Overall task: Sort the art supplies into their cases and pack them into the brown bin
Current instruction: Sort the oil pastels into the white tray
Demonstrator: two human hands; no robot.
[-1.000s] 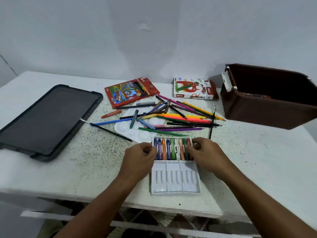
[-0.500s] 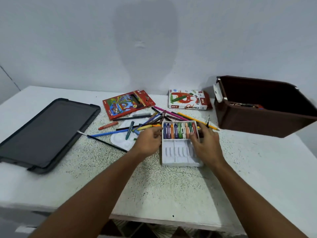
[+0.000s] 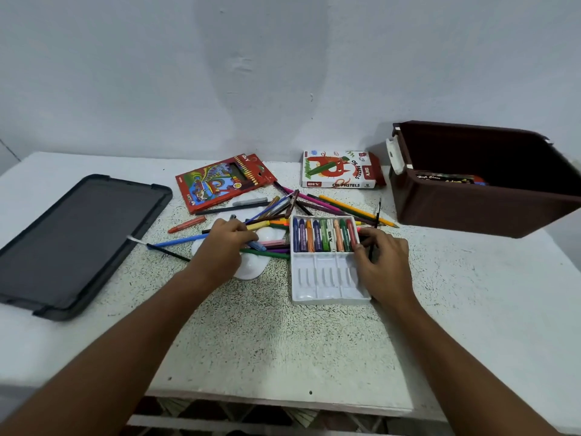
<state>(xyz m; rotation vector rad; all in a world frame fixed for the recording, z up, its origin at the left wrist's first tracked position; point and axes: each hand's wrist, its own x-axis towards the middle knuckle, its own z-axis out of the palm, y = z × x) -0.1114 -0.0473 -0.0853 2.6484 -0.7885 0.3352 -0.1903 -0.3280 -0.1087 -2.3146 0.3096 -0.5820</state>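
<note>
Centrally, a white plastic pastel tray [image 3: 327,278] lies flat on the speckled table [image 3: 283,341], its far row filled with coloured oil pastels [image 3: 323,236], one wrapper reading "DIY". Behind, a box [image 3: 339,169] reads "OIL PASTELS". The right hand [image 3: 382,262] touches the tray's right edge, fingers curled; the left hand [image 3: 224,243] rests curled among loose pencils [image 3: 314,202].
</note>
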